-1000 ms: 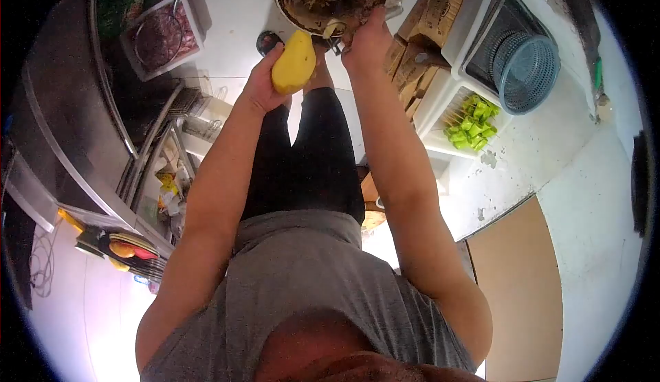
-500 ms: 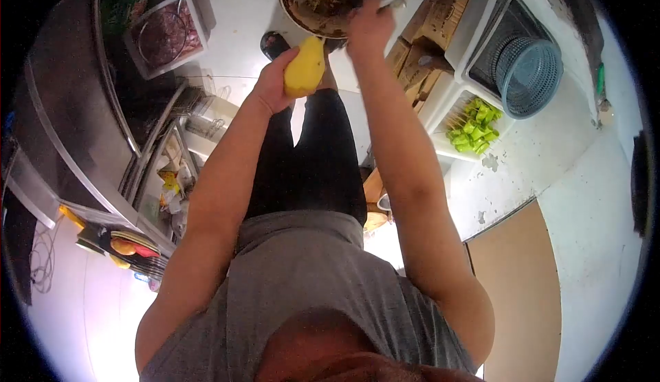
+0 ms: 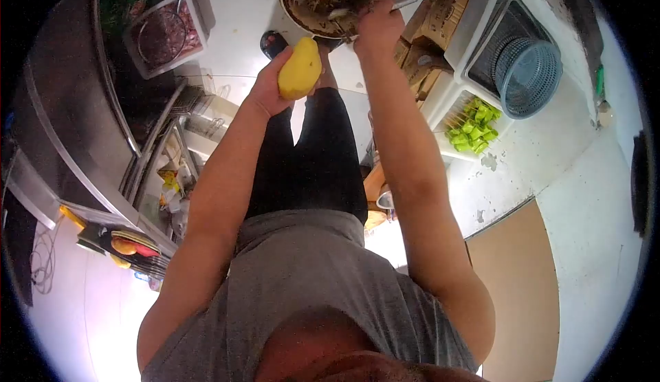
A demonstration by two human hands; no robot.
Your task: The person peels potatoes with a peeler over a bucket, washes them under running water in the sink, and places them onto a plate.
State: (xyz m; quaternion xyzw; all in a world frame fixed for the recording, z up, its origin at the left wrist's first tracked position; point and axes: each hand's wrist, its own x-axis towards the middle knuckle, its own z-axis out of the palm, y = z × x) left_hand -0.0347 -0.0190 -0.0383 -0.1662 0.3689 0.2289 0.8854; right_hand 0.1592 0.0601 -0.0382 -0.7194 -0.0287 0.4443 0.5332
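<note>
A peeled yellow potato (image 3: pixel 300 70) is held in my left hand (image 3: pixel 272 84), its long side tilted upward, with one small dark spot on its skinless surface. My right hand (image 3: pixel 378 27) is closed around a metal-looking tool (image 3: pixel 405 0), whose handle sticks out to the right of the fist. The tool's other end shows left of the fist, over a round bin (image 3: pixel 286 12) that holds brown scraps. The potato is below the bin, and the tool is not touching it. The exact kind of tool is unclear.
A white tub (image 3: pixel 198 47) with reddish contents and a wire strainer (image 3: pixel 162 37) is at upper left. On the right are cardboard boxes (image 3: pixel 445 12), a blue-grey basket (image 3: pixel 528 80) and green skewered pieces (image 3: pixel 473 126) in a white container. A black shoe (image 3: pixel 273 44) stands below the bin.
The right hand has moved away from the bin's lower rim and turned, so the tool shows on both sides of the fist. The left hand shifted slightly right with the potato.
</note>
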